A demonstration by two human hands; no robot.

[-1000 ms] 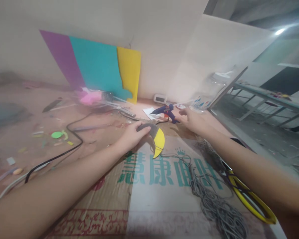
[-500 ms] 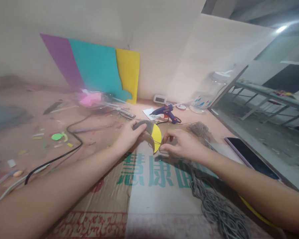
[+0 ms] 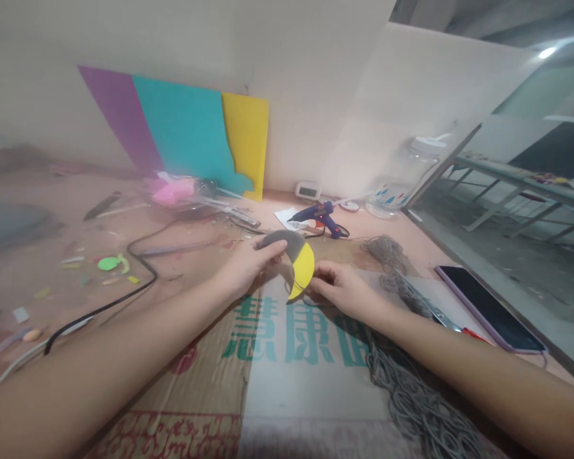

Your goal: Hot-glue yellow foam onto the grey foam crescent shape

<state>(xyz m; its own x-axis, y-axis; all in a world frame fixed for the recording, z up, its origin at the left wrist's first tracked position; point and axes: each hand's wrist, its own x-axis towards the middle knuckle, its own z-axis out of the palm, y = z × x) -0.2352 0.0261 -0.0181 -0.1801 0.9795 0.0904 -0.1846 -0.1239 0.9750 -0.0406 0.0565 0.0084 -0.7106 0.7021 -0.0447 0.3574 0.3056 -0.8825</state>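
Note:
A yellow crescent [image 3: 303,271] is partly wrapped in grey yarn over its upper left half. My left hand [image 3: 258,258] grips that wrapped end between thumb and fingers, and the bare yellow tip points down. Close by its right edge, my right hand [image 3: 337,284] is closed in a pinch on a thin grey yarn strand; the fingertips are partly hidden behind the crescent. A loose heap of grey yarn [image 3: 423,398] lies under and below my right forearm. Beyond that arm are scissors [image 3: 444,319] with a red handle and a smaller yarn bundle [image 3: 386,250].
A blue glue gun [image 3: 318,213] stands behind my hands on white paper. A phone [image 3: 495,312] lies near the right table edge. A black cable [image 3: 138,280] and small scraps cover the left side. A clear jar [image 3: 402,178] and coloured sheets [image 3: 182,131] stand at the back.
The crescent has turned in my left hand, so its yellow face shows more broadly. My right hand has shifted slightly, nearer to and behind its edge. The scissors now show more.

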